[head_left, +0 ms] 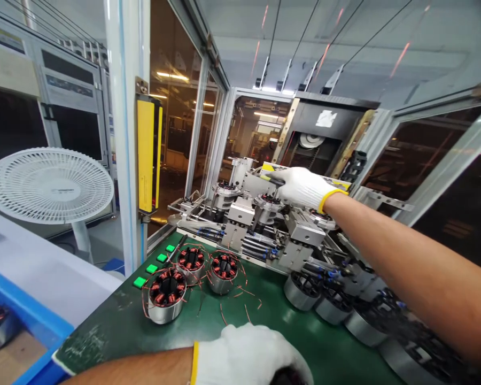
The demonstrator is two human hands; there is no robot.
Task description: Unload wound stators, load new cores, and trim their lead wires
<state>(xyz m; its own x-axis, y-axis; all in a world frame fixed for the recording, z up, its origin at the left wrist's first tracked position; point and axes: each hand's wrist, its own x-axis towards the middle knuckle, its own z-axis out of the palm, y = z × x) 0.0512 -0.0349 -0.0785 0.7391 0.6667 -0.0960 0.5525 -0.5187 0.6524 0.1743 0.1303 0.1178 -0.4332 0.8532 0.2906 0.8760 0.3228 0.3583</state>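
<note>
My right hand (302,187), in a white glove, reaches far forward over the winding machine (264,224). Its fingers are curled on a small dark part at the fixture's top, next to a yellow label; what it grips is unclear. One stator (268,200) sits in a fixture nest just below that hand. My left hand (248,358), also gloved, rests at the near edge of the green table (116,326), closed over a dark round part (286,377) that the frame's bottom edge cuts off. Three copper-wound stators (167,291) (191,262) (223,270) stand on the table left of centre.
Several bare metal stators (300,291) line up under my right forearm. Green buttons (152,268) run along the table's left edge. A yellow light curtain (146,155) hangs on the frame post. A white fan (50,184) and a blue bin (20,310) stand at left.
</note>
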